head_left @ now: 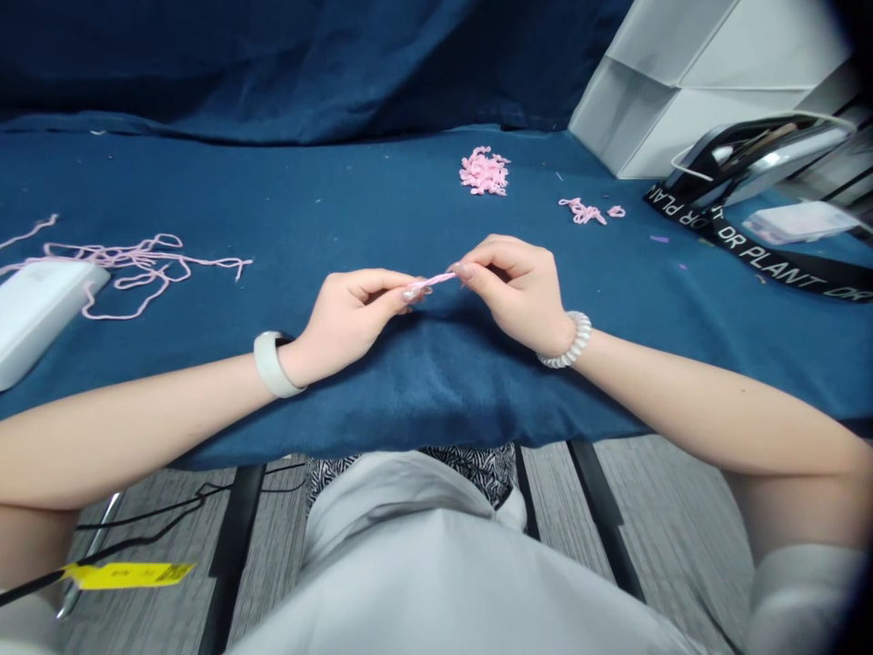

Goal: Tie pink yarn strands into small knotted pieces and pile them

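Between my two hands a short piece of pink yarn (442,277) is stretched above the front part of the blue cloth. My left hand (361,309) pinches its left end between thumb and fingertips. The other end is pinched by my right hand (515,287), a little higher. Beyond my right hand lie a heap of small pink yarn pieces (485,171) and a smaller group of pink yarn loops (583,211). Loose pink yarn strands (154,264) spread over the cloth to the left.
A white box-shaped object (47,305) stands at the left, beside the loose strands. At the right are a bag with a black lettered strap (757,246), a clear case (801,221) and white boxes (682,91). Black cables (170,518) hang below the blue table cloth (327,200).
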`<state>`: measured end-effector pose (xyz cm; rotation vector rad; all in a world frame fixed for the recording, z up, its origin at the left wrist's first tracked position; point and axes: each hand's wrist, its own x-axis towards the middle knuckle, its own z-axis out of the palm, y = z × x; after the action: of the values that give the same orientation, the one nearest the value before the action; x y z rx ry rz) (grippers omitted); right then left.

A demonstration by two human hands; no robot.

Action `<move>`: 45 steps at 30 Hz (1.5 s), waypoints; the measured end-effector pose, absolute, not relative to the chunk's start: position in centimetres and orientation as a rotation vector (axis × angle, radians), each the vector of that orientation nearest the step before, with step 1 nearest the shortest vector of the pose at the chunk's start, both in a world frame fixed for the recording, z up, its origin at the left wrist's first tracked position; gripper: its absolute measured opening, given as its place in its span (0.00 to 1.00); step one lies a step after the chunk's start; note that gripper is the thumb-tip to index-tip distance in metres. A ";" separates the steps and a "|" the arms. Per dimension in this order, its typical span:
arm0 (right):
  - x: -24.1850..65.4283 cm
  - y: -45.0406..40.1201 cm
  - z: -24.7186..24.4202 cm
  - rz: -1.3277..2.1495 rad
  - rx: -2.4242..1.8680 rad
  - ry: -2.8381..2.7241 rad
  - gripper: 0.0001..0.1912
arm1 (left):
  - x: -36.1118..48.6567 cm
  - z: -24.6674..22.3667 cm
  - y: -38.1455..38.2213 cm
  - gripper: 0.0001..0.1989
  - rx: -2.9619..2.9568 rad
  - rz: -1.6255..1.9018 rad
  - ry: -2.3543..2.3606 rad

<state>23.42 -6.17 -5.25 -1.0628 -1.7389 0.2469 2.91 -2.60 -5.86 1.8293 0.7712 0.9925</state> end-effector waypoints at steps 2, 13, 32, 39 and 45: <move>23.5 -6.0 -5.4 0.246 -1.051 -1.752 0.14 | 3.0 -6.1 -2.4 0.17 1.748 1.062 0.800; 23.6 -5.8 -5.4 0.172 -1.033 -1.733 0.13 | 2.8 -5.7 -2.8 0.15 1.881 0.880 0.853; 22.4 -5.8 -6.4 0.470 -1.106 -1.828 0.12 | 3.9 -5.6 -3.1 0.12 1.463 1.174 0.641; 22.1 -5.9 -6.4 0.603 -1.137 -1.794 0.14 | 4.3 -4.4 -3.6 0.18 1.160 0.977 0.578; 22.1 -6.2 -6.0 0.582 -1.098 -1.768 0.14 | 4.1 -4.5 -3.4 0.23 1.076 0.896 0.628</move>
<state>22.06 -6.21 -6.01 -1.0984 -1.7681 0.5817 4.07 -3.43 -4.47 1.0761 0.6281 0.8963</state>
